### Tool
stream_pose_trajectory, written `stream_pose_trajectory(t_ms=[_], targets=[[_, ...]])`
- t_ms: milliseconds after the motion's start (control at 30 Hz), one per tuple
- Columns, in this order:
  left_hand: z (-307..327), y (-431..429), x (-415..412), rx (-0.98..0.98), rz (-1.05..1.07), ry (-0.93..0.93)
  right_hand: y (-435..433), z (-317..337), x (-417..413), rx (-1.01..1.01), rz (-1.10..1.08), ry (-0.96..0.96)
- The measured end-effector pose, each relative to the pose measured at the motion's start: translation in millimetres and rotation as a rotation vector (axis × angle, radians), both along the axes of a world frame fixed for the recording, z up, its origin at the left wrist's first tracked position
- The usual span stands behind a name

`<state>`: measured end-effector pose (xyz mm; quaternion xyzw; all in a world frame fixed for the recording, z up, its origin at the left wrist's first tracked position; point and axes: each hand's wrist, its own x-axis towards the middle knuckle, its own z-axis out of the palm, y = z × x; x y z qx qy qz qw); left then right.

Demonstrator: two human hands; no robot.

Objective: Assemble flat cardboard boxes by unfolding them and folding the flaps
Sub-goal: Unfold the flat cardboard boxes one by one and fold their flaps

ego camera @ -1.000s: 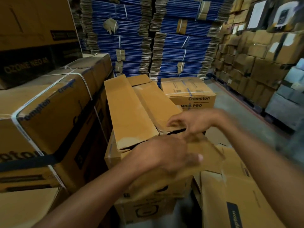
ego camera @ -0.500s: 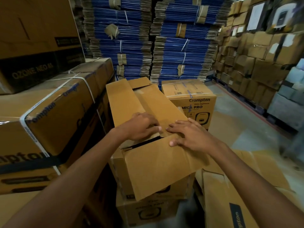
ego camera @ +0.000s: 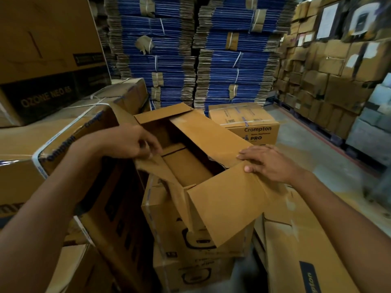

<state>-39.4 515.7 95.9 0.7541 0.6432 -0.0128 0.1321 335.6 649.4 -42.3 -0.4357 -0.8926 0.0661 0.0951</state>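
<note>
Cardboard box [ego camera: 211, 134]: open-topped, atop lower carton [ego camera: 190, 271]. Left hand [ego camera: 135, 142] fingers pinch limp left flap [ego camera: 163, 174]; right hand [ego camera: 268, 163] fingers straight, pressing near flap [ego camera: 228, 204]. Risk: creased flap tears if tugged; box skids off carton.

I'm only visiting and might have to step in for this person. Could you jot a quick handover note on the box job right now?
Left hand: pinches the edge of the crumpled left flap.
Right hand: rests flat on the near flap, beside the right flap.
Box: stands unfolded on a printed carton, top open.
Done: box opened into shape.
Left: fold the top flaps shut.
</note>
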Motion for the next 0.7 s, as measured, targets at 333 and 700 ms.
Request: stream_pose_trajectory(t_ms=[333,700], targets=[[-61.4,27.0,24.8,0.008,-0.168,0.121,-55.0,31.9,-50.8,0.223,-0.067,0.014],[-70.1,39.0,23.9,0.059,-0.08,0.077,-130.2,6.4,-145.5,0.219,0.084,-0.211]])
